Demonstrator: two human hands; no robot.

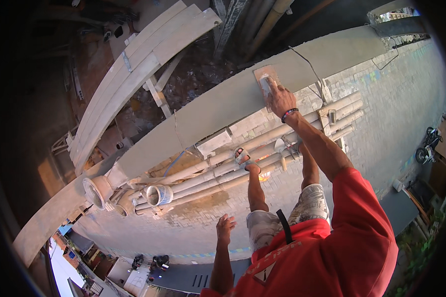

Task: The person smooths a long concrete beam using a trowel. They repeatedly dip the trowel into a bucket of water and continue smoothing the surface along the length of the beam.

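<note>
My right hand (281,99) is closed around the grip of a flat plastering float (266,74). The float's worn, reddish-edged board rests against a long grey plastered beam (213,104), near its upper edge. My left hand (225,227) hangs low beside my body, away from the beam, with loosely bent fingers apart and nothing in it. Below the right arm, a trowel (280,145) lies near my feet on bamboo poles (223,171). What hides beneath my right palm cannot be made out.
I stand on the bamboo scaffold high above a paved street (193,232). A plaster-smeared bucket (159,195) and a wide basin (97,192) sit at its left end. Wires (307,62) cross the beam. Curved boards (139,74) rise beyond it; a motorcycle (427,146) stands below right.
</note>
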